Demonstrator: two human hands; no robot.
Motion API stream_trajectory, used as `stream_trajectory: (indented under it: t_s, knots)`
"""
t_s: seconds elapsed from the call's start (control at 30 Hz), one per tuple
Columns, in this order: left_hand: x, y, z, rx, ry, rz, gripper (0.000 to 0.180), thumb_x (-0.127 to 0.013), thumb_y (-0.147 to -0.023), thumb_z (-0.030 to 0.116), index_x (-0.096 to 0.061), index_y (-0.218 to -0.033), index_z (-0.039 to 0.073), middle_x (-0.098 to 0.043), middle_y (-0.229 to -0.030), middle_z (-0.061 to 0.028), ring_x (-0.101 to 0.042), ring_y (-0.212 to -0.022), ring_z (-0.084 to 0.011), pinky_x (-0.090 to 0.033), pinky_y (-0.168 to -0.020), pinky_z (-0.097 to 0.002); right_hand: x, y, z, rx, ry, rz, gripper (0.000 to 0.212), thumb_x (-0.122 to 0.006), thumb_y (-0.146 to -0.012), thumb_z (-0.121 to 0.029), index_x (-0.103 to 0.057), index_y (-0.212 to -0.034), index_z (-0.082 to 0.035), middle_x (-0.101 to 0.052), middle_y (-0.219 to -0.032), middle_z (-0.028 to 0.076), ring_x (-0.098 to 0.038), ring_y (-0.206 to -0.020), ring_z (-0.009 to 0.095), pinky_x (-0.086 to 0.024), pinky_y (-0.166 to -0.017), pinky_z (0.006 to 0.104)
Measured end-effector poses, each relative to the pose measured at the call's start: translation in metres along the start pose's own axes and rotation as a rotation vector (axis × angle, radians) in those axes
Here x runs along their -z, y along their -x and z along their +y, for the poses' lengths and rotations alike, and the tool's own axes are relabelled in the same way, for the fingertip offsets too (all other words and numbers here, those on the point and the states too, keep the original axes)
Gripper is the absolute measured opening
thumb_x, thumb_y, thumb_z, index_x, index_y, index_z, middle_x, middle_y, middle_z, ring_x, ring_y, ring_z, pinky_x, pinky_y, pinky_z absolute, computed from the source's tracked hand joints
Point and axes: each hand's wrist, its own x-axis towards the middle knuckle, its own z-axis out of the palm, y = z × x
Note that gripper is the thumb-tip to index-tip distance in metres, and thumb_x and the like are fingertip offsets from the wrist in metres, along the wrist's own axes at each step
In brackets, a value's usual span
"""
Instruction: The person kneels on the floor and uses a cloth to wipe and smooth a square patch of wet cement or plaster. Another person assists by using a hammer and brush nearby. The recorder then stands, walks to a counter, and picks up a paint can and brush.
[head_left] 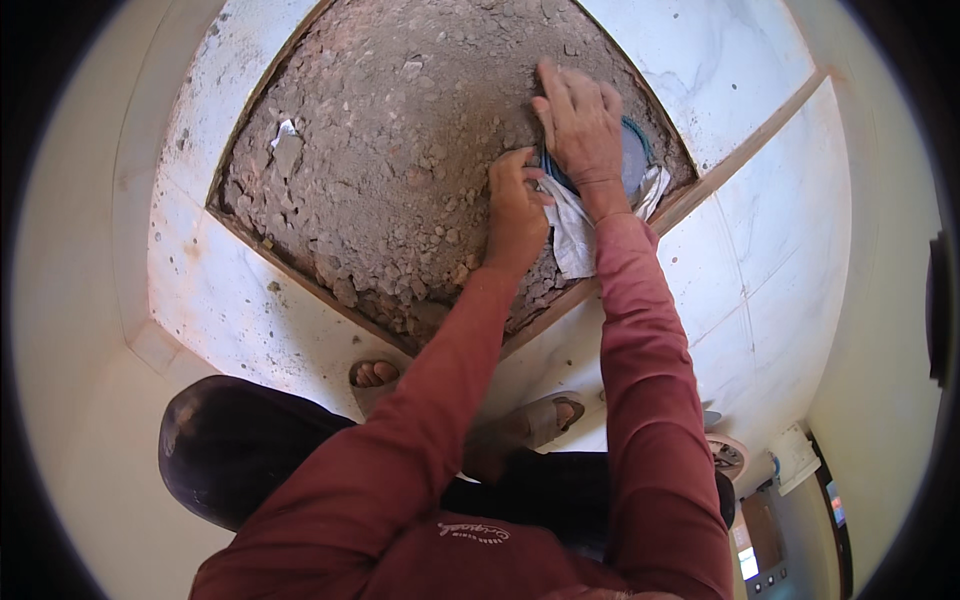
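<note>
right hand (582, 140) lay over a grey disc (635, 160), upper right of frame

its fingers were extended; those of the left hand (518, 210) curled, grip unclear. loose rubble (400, 150), crumbling underneath, could have tipped the disc.

Indoor worksite: rubble (400, 180) amid tiles (720, 60)

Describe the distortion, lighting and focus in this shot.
Head view: fisheye bowing bends the white floor tiles' edges, and the corners go black; head view: light is fairly even over the soil, whose clods look reasonably crisp; head view: the right hand's fingertips look slightly soft.
</note>
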Motion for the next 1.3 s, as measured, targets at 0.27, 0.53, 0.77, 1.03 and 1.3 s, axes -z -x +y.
stream_trajectory:
  t_s: [0.27,0.53,0.77,1.03,1.3]
  knots:
    - [0.111,-0.124,0.088,-0.618,-0.739,0.465,0.031,-0.058,-0.093,0.002,-0.065,-0.124,0.003,-0.063,-0.128,-0.0180,-0.060,-0.121,-0.0329,-0.046,-0.106,-0.0445,-0.013,0.004,-0.004,-0.102,-0.014,-0.122,0.042,-0.070,-0.097,-0.027,-0.064,-0.135,-0.013,-0.062,-0.107,0.007,-0.061,-0.098,0.028,-0.046,-0.087,0.0431]
    - [0.205,-0.157,0.011,-0.269,-1.116,0.461,0.066,-0.037,-0.112,0.048,-0.032,-0.164,0.008,-0.020,-0.174,-0.0199,-0.010,-0.162,-0.0403,-0.011,-0.129,-0.0555,0.016,-0.021,-0.018,-0.598,-0.488,0.211,0.036,-0.065,-0.101,-0.019,-0.055,-0.070,-0.001,-0.049,-0.064,0.014,-0.045,-0.057,0.027,-0.038,-0.055,0.0412]
    - [0.201,-0.160,0.012,-0.243,-1.128,0.438,0.065,-0.040,-0.113,0.047,-0.032,-0.164,0.008,-0.021,-0.174,-0.0186,-0.012,-0.162,-0.0392,-0.011,-0.128,-0.0568,0.007,0.015,-0.006,-0.872,-0.392,0.565,0.040,-0.058,-0.102,-0.010,-0.046,-0.065,0.002,-0.043,-0.057,0.014,-0.037,-0.051,0.020,-0.031,-0.050,0.0397]
    - [0.204,-0.164,0.009,-0.224,-1.172,0.447,0.064,-0.042,-0.113,0.046,-0.033,-0.163,0.008,-0.022,-0.173,-0.0183,-0.013,-0.162,-0.0392,-0.012,-0.127,-0.0592,0.001,0.023,-0.001,-1.073,-0.400,0.591,0.046,-0.048,-0.108,-0.017,-0.052,-0.064,-0.002,-0.052,-0.059,0.004,-0.045,-0.056,0.014,-0.035,-0.053,0.0352]
    - [0.208,-0.164,0.012,-0.271,-1.120,0.442,0.068,-0.045,-0.111,0.050,-0.032,-0.163,0.008,-0.020,-0.173,-0.0194,-0.011,-0.161,-0.0408,-0.010,-0.127,-0.0616,0.006,-0.021,-0.005,-0.744,-0.681,0.553,0.046,-0.048,-0.107,-0.018,-0.048,-0.064,-0.003,-0.047,-0.058,0.003,-0.041,-0.053,0.012,-0.031,-0.051,0.0337]
